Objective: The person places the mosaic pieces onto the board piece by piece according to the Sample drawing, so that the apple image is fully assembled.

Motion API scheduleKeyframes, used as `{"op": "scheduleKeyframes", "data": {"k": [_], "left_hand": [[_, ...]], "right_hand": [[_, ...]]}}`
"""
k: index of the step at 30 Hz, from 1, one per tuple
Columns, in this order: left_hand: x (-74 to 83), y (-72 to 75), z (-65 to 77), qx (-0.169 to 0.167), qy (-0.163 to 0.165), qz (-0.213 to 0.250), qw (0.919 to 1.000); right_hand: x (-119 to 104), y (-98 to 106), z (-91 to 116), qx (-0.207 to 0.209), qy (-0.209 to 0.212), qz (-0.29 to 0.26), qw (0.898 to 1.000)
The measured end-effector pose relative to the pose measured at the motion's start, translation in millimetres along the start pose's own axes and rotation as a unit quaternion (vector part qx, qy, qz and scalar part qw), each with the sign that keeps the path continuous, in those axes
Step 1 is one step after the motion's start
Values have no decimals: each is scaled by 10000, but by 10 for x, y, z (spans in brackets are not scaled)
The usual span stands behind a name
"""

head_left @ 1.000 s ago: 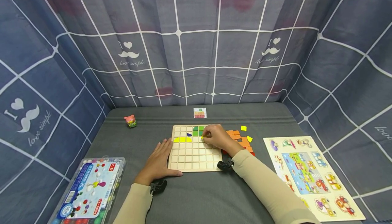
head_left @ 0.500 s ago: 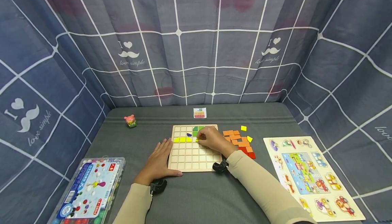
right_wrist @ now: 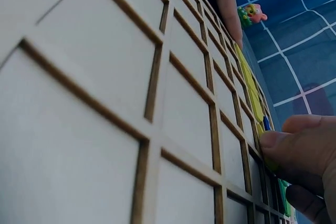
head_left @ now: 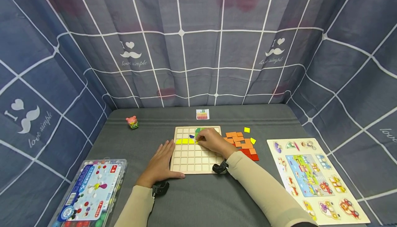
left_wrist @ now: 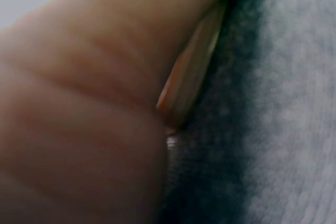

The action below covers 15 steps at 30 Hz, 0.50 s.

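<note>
A wooden grid board (head_left: pixel 198 159) lies on the grey cloth in the head view. My left hand (head_left: pixel 159 161) rests at its left edge with straight fingers, the thumb along the front corner. The left wrist view shows mostly blurred skin and a sliver of the board edge (left_wrist: pixel 191 72). My right hand (head_left: pixel 212 140) pinches a small yellow tile (head_left: pixel 196 142) over the board, beside a row of yellow tiles (head_left: pixel 184 141). Just behind that row sits a dark blue piece (head_left: pixel 192 136). Green tiles (head_left: pixel 197 130) fill cells near the back edge, partly hidden by the right hand.
Loose orange tiles (head_left: pixel 238 138) and red tiles (head_left: pixel 254 157) lie right of the board, near two yellow ones. A small pattern card (head_left: pixel 202 114) is behind it. A picture puzzle board (head_left: pixel 279 175), a clear plastic case (head_left: pixel 90 192) and a pig figurine (head_left: pixel 132 122) stand around.
My right hand has moved left across the board with the yellow tile, up to the end of the yellow row. The left hand has stayed in place.
</note>
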<state>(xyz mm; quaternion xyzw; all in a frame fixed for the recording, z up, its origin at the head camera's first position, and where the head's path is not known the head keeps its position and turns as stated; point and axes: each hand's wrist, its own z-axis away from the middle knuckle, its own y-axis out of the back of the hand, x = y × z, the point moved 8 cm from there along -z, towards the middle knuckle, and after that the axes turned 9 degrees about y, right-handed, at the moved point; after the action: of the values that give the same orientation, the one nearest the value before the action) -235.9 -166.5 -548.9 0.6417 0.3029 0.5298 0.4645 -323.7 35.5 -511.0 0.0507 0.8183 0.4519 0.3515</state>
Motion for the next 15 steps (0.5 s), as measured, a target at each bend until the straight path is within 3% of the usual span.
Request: {"op": "scheduleKeyframes", "data": {"k": [5,15], "left_hand": [[5,12,-4,129,-100,18,9999],[11,7,-1,-16,1,9,10000]], "right_hand": [[16,-21,-5,-54,-120,107,9999],[48,-56,32,84,-666,34,9977]]}}
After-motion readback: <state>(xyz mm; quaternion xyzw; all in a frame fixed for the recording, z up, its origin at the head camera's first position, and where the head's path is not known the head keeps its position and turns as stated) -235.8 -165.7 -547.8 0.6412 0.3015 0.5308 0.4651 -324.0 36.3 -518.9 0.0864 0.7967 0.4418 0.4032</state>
